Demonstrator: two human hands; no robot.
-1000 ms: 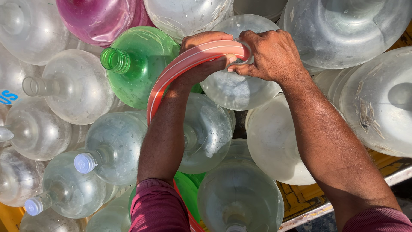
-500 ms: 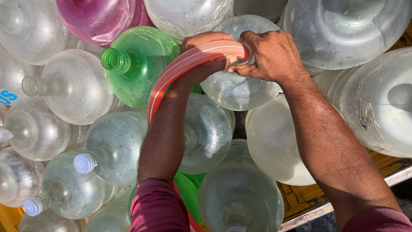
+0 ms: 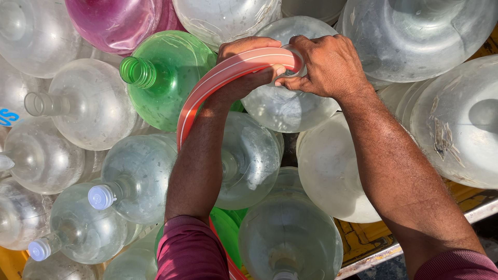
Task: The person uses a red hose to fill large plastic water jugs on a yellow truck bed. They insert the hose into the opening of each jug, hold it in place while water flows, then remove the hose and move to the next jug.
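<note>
A flat orange strap with thin white lines (image 3: 207,88) runs up along my left forearm and over the back of my left hand (image 3: 244,65), which grips it at the top. My right hand (image 3: 327,65) meets it there, fingers pinched on the strap's end at the neck of a clear bottle (image 3: 285,106). Both hands rest on a heap of large clear plastic bottles. A green bottle (image 3: 166,78) with an open neck lies just left of my left hand.
A pink-tinted bottle (image 3: 119,23) lies at the top left. Clear bottles with pale blue caps (image 3: 101,197) lie at the lower left. A yellow surface and a metal rail (image 3: 394,249) show at the lower right, below the heap.
</note>
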